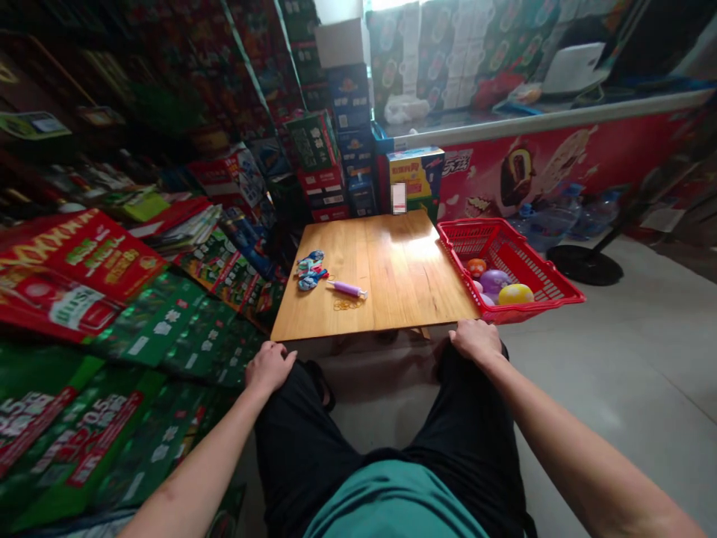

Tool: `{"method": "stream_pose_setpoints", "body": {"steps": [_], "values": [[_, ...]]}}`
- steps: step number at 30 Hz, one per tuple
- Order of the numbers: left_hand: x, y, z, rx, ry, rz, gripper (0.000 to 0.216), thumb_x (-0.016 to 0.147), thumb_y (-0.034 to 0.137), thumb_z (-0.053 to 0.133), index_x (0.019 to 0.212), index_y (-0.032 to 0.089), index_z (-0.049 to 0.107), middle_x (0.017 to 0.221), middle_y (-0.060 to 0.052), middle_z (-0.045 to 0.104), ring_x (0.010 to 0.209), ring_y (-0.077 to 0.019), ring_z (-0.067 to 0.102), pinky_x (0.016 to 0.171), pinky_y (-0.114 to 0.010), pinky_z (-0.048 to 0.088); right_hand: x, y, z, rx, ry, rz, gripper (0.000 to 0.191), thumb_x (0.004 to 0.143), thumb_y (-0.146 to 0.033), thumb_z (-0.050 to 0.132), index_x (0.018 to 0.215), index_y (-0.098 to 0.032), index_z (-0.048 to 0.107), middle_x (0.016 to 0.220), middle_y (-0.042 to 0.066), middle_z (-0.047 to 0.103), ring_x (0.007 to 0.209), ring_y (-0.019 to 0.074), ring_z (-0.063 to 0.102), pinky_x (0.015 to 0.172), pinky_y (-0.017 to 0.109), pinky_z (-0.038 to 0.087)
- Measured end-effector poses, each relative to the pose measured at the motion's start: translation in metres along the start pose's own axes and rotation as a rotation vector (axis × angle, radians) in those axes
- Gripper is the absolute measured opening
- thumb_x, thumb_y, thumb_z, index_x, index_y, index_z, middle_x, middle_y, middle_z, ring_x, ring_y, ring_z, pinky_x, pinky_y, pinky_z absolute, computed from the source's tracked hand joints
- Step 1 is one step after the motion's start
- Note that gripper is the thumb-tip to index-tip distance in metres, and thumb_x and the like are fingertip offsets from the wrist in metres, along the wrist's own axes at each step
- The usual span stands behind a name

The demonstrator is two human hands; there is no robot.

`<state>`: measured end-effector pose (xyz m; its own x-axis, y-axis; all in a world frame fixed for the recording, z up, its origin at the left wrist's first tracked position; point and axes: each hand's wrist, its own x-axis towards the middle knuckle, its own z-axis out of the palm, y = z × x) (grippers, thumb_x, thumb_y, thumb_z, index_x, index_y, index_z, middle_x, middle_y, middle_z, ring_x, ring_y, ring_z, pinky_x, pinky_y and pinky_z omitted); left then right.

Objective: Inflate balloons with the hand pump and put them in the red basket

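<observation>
While sitting low at a square tabletop of glossy, pale-brown wood (392, 261), rests the bare left hand (270, 368) over the left knee of a pair of loose black trousers (305, 441), with fingers bent, slightly spread and draped on the cloth, gripping nothing visible. Matches that on the other side, yes: lays the bare right hand (475, 340) over the right knee, with fingers half curled and nothing visible in hold, near the tabletop's front right corner. Has a red plastic lattice-walled basket (538, 308) just beyond that hand, alongside the tabletop's right edge. And what colour inside: shows a round, patterned orange ball (476, 267), a rounded purple balloon-like shape (495, 281) and a rounded yellow balloon-like shape (516, 294), nestled close together. Over to the left part of the wood now: has a slim purple tubular pump (348, 289) with pale ends, lying on its side, near a jumbled cluster of blue, teal and red pieces (311, 270), too small to make out singly. Includes a loose tangle of thin golden bands (348, 305) just on the near side of the pump. Faces a yellow-and-blue cardboard carton (417, 175) past the far edge, with green printed cartons (134, 336) packed along the left.
</observation>
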<state>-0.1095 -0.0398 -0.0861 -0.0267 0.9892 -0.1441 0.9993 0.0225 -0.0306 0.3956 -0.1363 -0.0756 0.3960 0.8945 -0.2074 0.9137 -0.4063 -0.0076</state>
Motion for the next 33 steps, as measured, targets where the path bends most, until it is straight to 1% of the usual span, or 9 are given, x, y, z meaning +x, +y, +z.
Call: {"method": "stream_pose_setpoints", "body": {"steps": [2, 5, 10, 16, 21, 33], "values": [[-0.001, -0.003, 0.004, 0.004, -0.006, -0.016, 0.049, 0.092, 0.059, 0.045, 0.107, 0.023, 0.075, 0.121, -0.014, 0.071, 0.108, -0.0335, 0.068, 0.089, -0.041, 0.052, -0.001, -0.001, 0.0, -0.018, -0.001, -0.007, 0.044, 0.095, -0.042, 0.05, 0.107, -0.01, 0.077, 0.112, 0.026, 0.074, 0.109, 0.0384, 0.068, 0.09, 0.047, 0.046], [0.0, -0.006, 0.005, 0.011, -0.019, -0.026, 0.049, 0.09, 0.061, 0.05, 0.108, 0.023, 0.076, 0.114, -0.015, 0.074, 0.108, -0.0356, 0.068, 0.087, -0.042, 0.052, -0.002, -0.001, 0.0, -0.04, -0.004, -0.011, 0.044, 0.094, -0.044, 0.05, 0.108, -0.011, 0.077, 0.113, 0.025, 0.074, 0.109, 0.0387, 0.068, 0.089, 0.047, 0.047], [-0.005, -0.006, 0.003, 0.018, -0.001, -0.028, 0.05, 0.092, 0.059, 0.047, 0.11, 0.022, 0.076, 0.116, -0.017, 0.074, 0.107, -0.0349, 0.068, 0.087, -0.042, 0.051, -0.001, 0.0, 0.001, -0.057, -0.016, -0.003, 0.046, 0.094, -0.047, 0.05, 0.109, -0.013, 0.077, 0.114, 0.025, 0.074, 0.11, 0.0384, 0.069, 0.089, 0.046, 0.048], [-0.01, -0.001, 0.003, 0.028, 0.026, -0.028, 0.049, 0.093, 0.057, 0.046, 0.109, 0.021, 0.077, 0.113, -0.018, 0.075, 0.107, -0.035, 0.068, 0.087, -0.042, 0.05, 0.0, 0.0, 0.004, -0.054, -0.005, -0.013, 0.048, 0.094, -0.049, 0.049, 0.109, -0.012, 0.077, 0.115, 0.025, 0.074, 0.111, 0.0395, 0.068, 0.089, 0.047, 0.048], [-0.011, 0.001, 0.0, 0.027, 0.032, -0.029, 0.048, 0.094, 0.055, 0.046, 0.108, 0.02, 0.077, 0.112, -0.017, 0.075, 0.108, -0.0342, 0.069, 0.088, -0.041, 0.05, 0.0, 0.001, 0.004, -0.049, -0.006, -0.008, 0.048, 0.094, -0.048, 0.049, 0.108, -0.012, 0.078, 0.114, 0.025, 0.074, 0.109, 0.04, 0.069, 0.088, 0.047, 0.049], [-0.01, 0.002, 0.0, 0.021, 0.041, -0.021, 0.048, 0.094, 0.055, 0.046, 0.108, 0.021, 0.077, 0.112, -0.017, 0.075, 0.108, -0.0351, 0.068, 0.089, -0.043, 0.05, -0.001, 0.001, 0.003, -0.036, 0.002, -0.007, 0.049, 0.093, -0.049, 0.049, 0.108, -0.012, 0.077, 0.113, 0.026, 0.074, 0.108, 0.0393, 0.069, 0.087, 0.046, 0.049]]}}
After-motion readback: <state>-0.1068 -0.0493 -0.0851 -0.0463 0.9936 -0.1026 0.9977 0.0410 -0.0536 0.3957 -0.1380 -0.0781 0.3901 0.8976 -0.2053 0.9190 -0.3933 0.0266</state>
